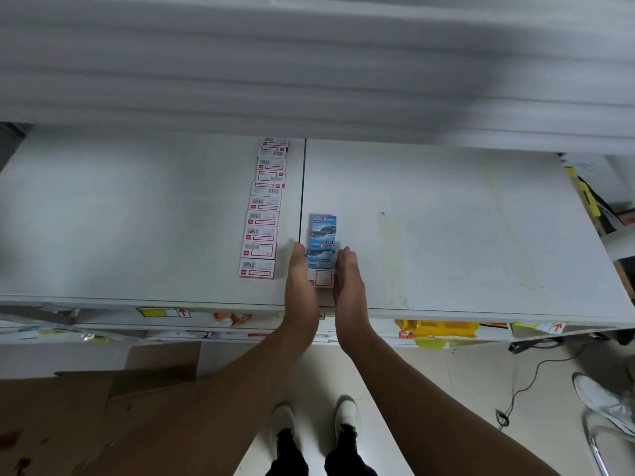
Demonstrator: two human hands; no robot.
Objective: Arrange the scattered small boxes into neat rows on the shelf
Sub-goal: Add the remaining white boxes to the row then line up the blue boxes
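A row of several white-and-red small boxes (263,214) runs front to back on the white shelf (446,235), just left of the seam. Right of the seam stands a short row of blue boxes (323,235), with one white-and-red box (321,278) at its near end. My left hand (300,286) lies flat against the left side of this short row and my right hand (347,286) against its right side. Both palms face inward with straight fingers, pressing the near boxes between them. Neither hand wraps around a box.
A blurred upper shelf (309,80) overhangs the back. Below the shelf edge are packages and a yellow bag (436,329). A brown cardboard sheet (103,407) lies on the floor at left. A cable (525,379) and another person's white shoe (601,400) are at right.
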